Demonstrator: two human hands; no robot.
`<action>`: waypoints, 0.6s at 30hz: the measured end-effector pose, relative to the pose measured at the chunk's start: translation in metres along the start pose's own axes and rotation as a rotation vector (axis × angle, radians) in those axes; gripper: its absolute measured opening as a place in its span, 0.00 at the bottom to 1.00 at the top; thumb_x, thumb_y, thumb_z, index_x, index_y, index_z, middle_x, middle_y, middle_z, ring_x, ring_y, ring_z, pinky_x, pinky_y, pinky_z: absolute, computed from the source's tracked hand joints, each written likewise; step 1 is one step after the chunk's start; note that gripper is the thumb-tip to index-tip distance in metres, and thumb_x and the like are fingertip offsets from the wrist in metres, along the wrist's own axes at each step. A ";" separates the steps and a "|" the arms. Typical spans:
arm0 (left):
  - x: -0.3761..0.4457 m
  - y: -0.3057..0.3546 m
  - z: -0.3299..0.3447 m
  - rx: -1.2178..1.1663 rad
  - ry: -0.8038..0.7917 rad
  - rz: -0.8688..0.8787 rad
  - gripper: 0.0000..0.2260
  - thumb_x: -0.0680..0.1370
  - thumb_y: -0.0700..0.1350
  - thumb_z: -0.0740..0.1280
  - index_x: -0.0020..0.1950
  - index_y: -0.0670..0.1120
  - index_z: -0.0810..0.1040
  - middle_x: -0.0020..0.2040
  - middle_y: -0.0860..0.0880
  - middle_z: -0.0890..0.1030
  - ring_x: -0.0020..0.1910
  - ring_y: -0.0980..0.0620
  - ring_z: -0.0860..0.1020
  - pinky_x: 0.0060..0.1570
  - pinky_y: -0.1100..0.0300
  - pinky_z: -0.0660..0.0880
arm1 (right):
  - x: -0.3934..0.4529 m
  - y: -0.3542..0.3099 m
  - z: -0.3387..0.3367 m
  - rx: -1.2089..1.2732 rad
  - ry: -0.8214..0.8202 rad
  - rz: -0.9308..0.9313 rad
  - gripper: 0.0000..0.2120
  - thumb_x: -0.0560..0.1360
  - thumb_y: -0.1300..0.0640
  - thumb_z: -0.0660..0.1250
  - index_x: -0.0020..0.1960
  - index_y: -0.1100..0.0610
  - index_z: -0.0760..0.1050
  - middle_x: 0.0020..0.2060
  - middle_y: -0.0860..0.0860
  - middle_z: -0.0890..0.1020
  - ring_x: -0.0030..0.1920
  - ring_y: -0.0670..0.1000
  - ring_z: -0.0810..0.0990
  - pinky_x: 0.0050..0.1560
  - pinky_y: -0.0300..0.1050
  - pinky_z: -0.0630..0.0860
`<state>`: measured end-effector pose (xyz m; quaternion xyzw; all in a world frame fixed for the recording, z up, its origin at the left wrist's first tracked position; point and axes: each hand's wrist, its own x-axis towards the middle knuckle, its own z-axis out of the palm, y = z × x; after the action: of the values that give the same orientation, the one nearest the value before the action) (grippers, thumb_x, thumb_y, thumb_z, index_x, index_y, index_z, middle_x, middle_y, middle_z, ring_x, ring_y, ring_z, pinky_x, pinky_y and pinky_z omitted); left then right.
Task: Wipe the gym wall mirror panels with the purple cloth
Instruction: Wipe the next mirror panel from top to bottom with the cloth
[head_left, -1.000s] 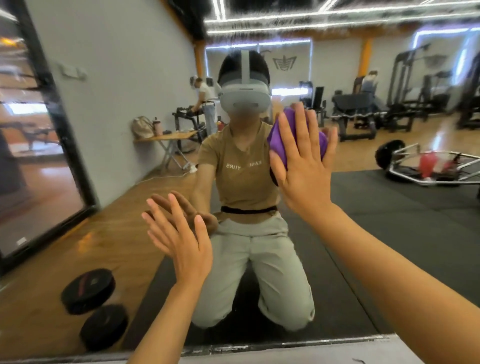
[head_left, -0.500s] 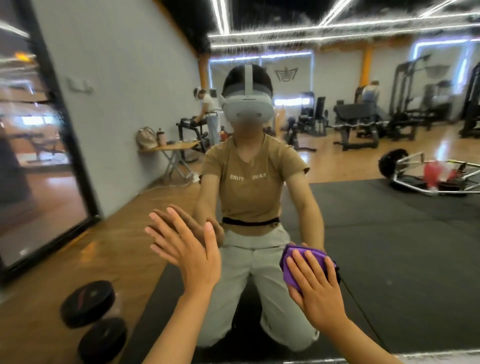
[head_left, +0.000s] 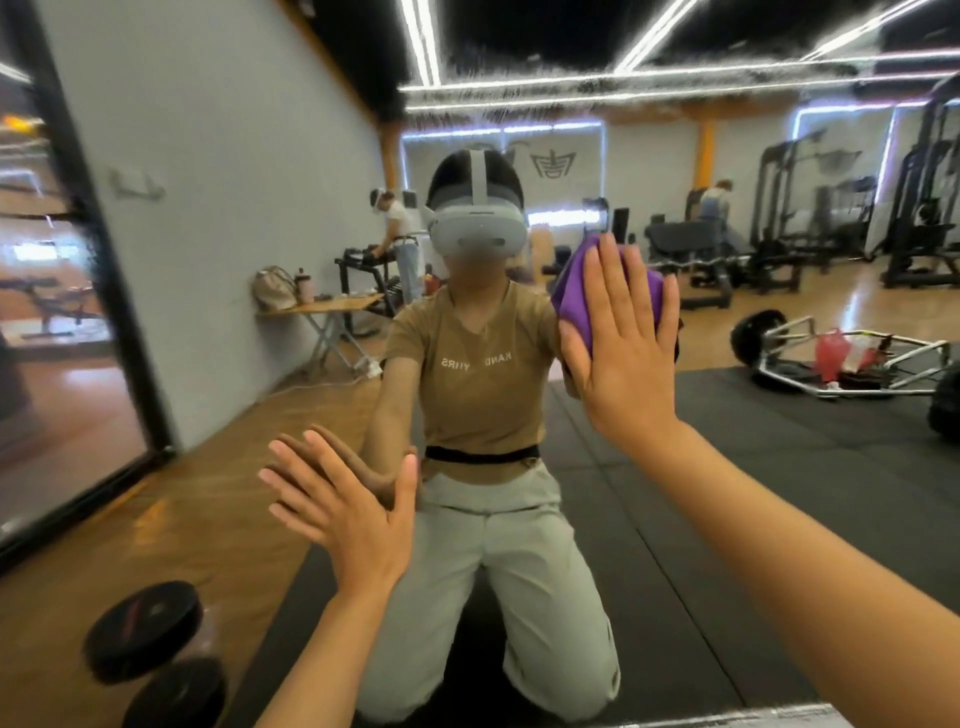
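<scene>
Gym mirror panel fills the view; right hand, fingers straight, presses the purple cloth flat against upper glass; left hand braces open-palmed lower down; wiping looks midway, lower edge probably left.

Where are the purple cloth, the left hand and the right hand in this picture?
purple cloth (head_left: 574, 296): head view, bare fold left of the fingers.
left hand (head_left: 358, 525): head view, back of the hand.
right hand (head_left: 623, 364): head view, back of the hand.
</scene>
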<state>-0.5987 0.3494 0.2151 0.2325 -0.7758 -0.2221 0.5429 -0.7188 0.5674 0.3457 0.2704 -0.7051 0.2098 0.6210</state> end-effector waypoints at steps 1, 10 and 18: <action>0.001 0.001 0.000 0.009 -0.003 -0.002 0.48 0.74 0.78 0.47 0.81 0.49 0.34 0.81 0.36 0.39 0.79 0.34 0.37 0.73 0.35 0.35 | 0.012 0.002 -0.001 -0.003 0.021 0.007 0.28 0.86 0.46 0.47 0.80 0.62 0.58 0.79 0.58 0.62 0.79 0.58 0.57 0.79 0.56 0.44; -0.001 0.012 -0.007 -0.003 -0.002 0.176 0.40 0.78 0.71 0.52 0.83 0.54 0.40 0.82 0.45 0.37 0.81 0.44 0.37 0.74 0.37 0.36 | -0.099 0.014 0.008 -0.023 -0.040 -0.151 0.28 0.86 0.47 0.52 0.82 0.55 0.53 0.81 0.51 0.56 0.81 0.52 0.53 0.80 0.59 0.49; -0.006 0.052 0.005 0.023 -0.015 0.412 0.33 0.81 0.58 0.56 0.83 0.49 0.52 0.83 0.45 0.43 0.82 0.42 0.44 0.75 0.40 0.34 | -0.204 0.034 -0.002 -0.111 -0.234 -0.231 0.27 0.87 0.45 0.43 0.83 0.53 0.46 0.83 0.47 0.47 0.82 0.49 0.47 0.80 0.55 0.46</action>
<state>-0.6078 0.3945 0.2406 0.0736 -0.8135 -0.0992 0.5683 -0.7227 0.6192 0.1460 0.3377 -0.7473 0.0649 0.5687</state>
